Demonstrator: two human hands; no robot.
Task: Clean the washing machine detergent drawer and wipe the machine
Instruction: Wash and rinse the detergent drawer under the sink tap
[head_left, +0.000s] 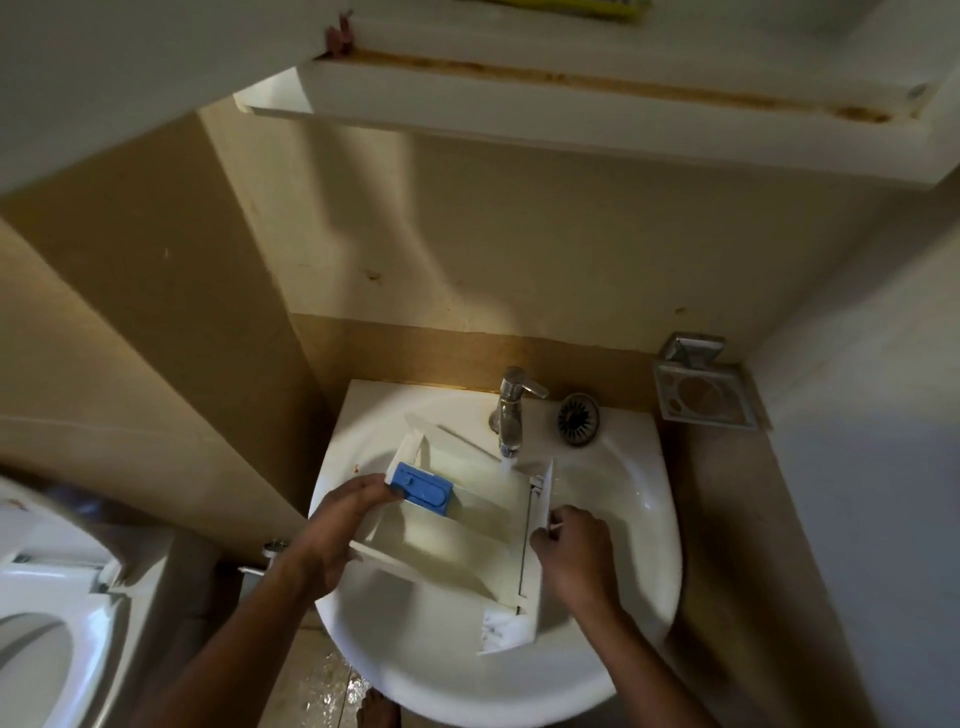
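The left hand (337, 525) is curled round the nine o'clock side of the detergent drawer (467, 525), with its fingers closed over the wall just beside a blue insert (422, 488). The right hand (576, 556) is also closed, pinching the thin white wall at the drawer's three o'clock edge between thumb and fingers. Held between the two hands, the drawer is tilted inside the white sink (623, 488), open side up. Its compartments run from about eleven o'clock down to five o'clock, and the blue insert sits in the compartment nearest ten o'clock.

At the drawer's twelve o'clock end a metal tap (511, 410) stands on the back rim of the sink. A stream of water (506, 461) falls from it onto the far corner of the drawer. Just beside the tap, toward one o'clock, a round dark strainer (578, 419) lies on the sink's rim. Further out at two o'clock a square metal soap holder (704, 397) is fixed in the corner of the wall. At eight o'clock, well apart from the sink, is a white toilet (52, 623) with its seat down. Overhead at twelve o'clock hangs a white shelf (571, 114) with a rust-coloured stain along its edge.
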